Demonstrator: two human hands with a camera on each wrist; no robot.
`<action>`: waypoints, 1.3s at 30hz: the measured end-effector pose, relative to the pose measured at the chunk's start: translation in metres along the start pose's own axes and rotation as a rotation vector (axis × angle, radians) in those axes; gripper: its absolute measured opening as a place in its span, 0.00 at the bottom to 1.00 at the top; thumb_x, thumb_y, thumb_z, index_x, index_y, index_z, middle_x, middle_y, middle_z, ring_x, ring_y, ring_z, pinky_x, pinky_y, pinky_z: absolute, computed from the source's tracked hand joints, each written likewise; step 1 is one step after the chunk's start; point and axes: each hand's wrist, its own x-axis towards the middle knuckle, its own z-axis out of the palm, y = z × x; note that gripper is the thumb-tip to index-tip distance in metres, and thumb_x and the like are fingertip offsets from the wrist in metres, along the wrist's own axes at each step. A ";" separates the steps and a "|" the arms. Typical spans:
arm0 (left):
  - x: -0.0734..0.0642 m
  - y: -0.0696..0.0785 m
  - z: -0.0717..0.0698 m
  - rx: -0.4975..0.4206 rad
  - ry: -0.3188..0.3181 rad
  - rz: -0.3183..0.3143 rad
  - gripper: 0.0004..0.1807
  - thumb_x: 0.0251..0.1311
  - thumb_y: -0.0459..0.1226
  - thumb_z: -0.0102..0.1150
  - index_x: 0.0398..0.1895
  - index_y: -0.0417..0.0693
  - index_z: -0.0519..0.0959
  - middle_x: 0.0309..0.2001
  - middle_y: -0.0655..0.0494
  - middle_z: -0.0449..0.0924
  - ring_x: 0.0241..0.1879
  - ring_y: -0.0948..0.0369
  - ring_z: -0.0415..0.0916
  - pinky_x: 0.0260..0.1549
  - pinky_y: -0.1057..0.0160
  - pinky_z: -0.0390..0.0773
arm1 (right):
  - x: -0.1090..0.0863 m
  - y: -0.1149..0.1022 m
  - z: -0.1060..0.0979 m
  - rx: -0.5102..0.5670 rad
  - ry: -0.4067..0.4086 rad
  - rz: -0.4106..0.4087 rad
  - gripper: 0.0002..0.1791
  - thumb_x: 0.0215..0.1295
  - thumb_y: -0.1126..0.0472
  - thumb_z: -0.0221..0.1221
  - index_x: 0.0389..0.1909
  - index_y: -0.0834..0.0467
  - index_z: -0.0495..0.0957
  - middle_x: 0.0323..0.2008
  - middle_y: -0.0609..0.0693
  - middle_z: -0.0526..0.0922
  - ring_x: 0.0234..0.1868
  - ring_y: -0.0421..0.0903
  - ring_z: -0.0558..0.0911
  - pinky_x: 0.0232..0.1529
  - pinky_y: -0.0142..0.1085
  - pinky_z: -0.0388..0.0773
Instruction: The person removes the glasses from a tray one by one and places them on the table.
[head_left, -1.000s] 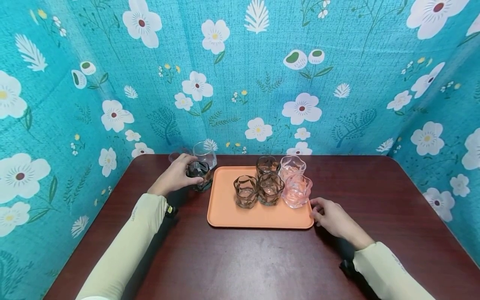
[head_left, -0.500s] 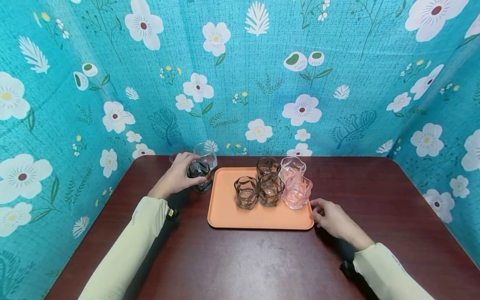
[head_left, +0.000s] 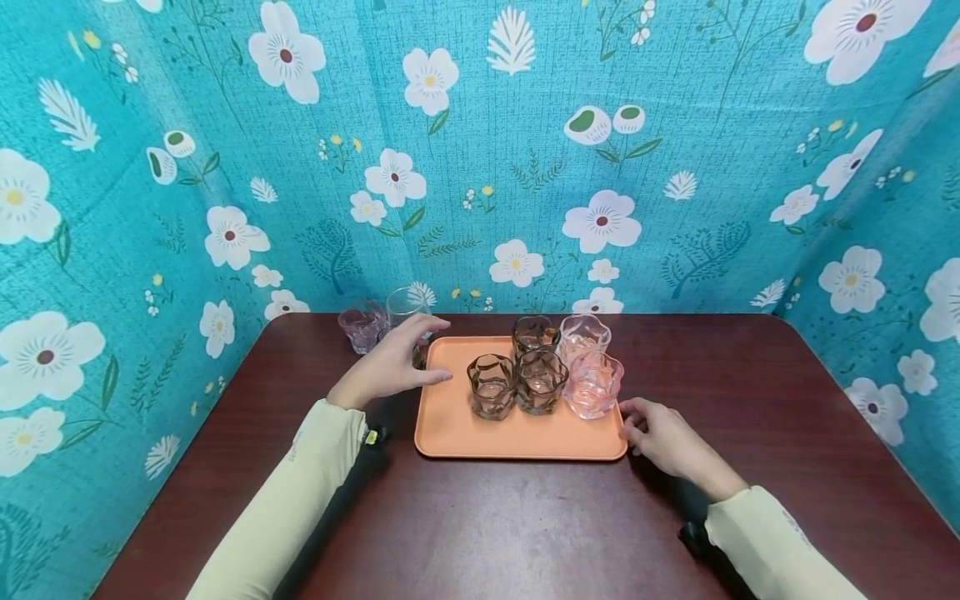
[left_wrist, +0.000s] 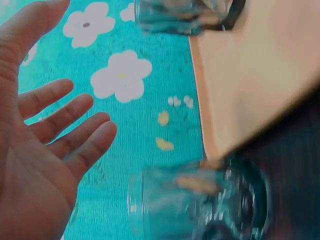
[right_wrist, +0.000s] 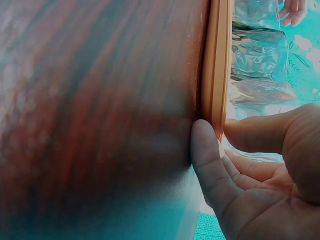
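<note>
My left hand point(head_left: 392, 364) has its thumb and fingers spread apart, reaching over the left rim of the orange tray point(head_left: 465, 435). Nothing is held in it. A dark grey glass point(head_left: 420, 354) is mostly hidden behind that hand. In the left wrist view, a blurred see-through glass point(left_wrist: 197, 202) lies beyond the palm. My right hand point(head_left: 663, 435) pinches the tray's near right rim between thumb and index finger point(right_wrist: 206, 145). Standing on the tray are brown scalloped glasses point(head_left: 491, 387), a clear glass point(head_left: 585, 333) and a pink one point(head_left: 594, 386).
A purple glass point(head_left: 362, 329) and a taller clear glass point(head_left: 405, 307) stand at the table's back left, close to the left hand. The dark wooden table point(head_left: 480, 517) ends at a blue floral cloth point(head_left: 465, 167) behind and on both sides.
My left hand has let go of the dark grey glass and moved right to the tray's left rim, its fingers spreading. The right hand stays on the tray.
</note>
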 end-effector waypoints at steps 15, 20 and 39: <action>0.021 0.018 0.032 -0.050 -0.134 0.000 0.42 0.49 0.51 0.70 0.67 0.50 0.64 0.61 0.55 0.65 0.58 0.57 0.66 0.52 0.54 0.70 | -0.001 0.000 -0.001 0.003 -0.015 -0.005 0.17 0.64 0.72 0.55 0.53 0.72 0.69 0.30 0.53 0.78 0.23 0.43 0.78 0.22 0.35 0.75; 0.025 0.021 0.042 -0.030 -0.162 0.006 0.41 0.50 0.50 0.69 0.67 0.51 0.64 0.61 0.55 0.66 0.59 0.54 0.65 0.54 0.53 0.68 | -0.001 -0.002 -0.001 0.010 -0.014 0.006 0.18 0.64 0.72 0.55 0.54 0.71 0.69 0.31 0.53 0.78 0.23 0.43 0.78 0.24 0.34 0.76; 0.027 0.027 0.050 0.030 -0.203 0.075 0.42 0.50 0.54 0.68 0.67 0.52 0.64 0.65 0.57 0.63 0.63 0.61 0.60 0.59 0.57 0.64 | 0.000 0.000 0.000 0.007 -0.006 -0.005 0.19 0.63 0.72 0.55 0.54 0.72 0.69 0.31 0.53 0.78 0.23 0.43 0.78 0.24 0.35 0.76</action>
